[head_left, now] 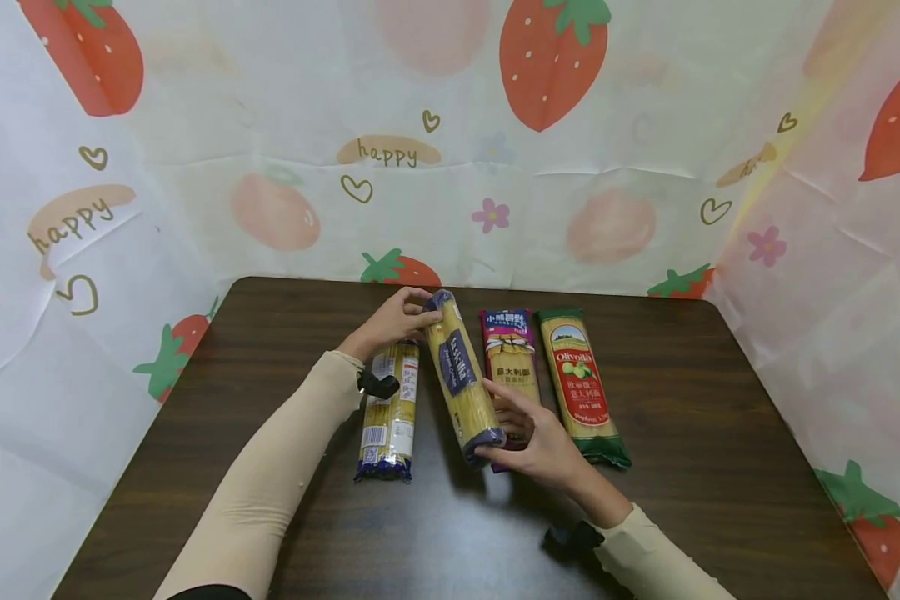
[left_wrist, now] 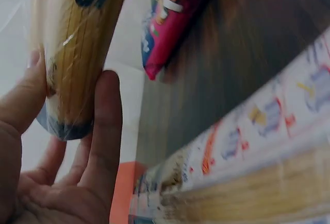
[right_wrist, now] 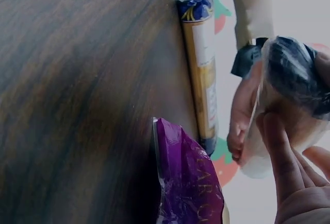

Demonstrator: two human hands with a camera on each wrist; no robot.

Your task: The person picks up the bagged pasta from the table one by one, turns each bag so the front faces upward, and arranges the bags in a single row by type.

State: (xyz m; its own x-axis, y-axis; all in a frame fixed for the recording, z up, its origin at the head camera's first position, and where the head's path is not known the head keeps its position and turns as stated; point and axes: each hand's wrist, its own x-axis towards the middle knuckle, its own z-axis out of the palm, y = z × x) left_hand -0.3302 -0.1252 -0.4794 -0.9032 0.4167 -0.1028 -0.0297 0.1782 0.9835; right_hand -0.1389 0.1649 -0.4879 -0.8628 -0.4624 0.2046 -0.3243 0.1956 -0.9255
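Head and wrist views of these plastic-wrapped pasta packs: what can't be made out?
- Head: lower part of the pink-and-blue plastic pasta pack, partly hidden by the right hand.
- Head: top of the leftmost yellow, blue-ended pasta pack, behind the left hand.
- Left wrist: lettering on the held navy-ended pasta pack, cut by the top edge.

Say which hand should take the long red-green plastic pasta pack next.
Likely the right hand, nearer the red-green pack than the left hand; both hold a long blue-labelled plastic pack.
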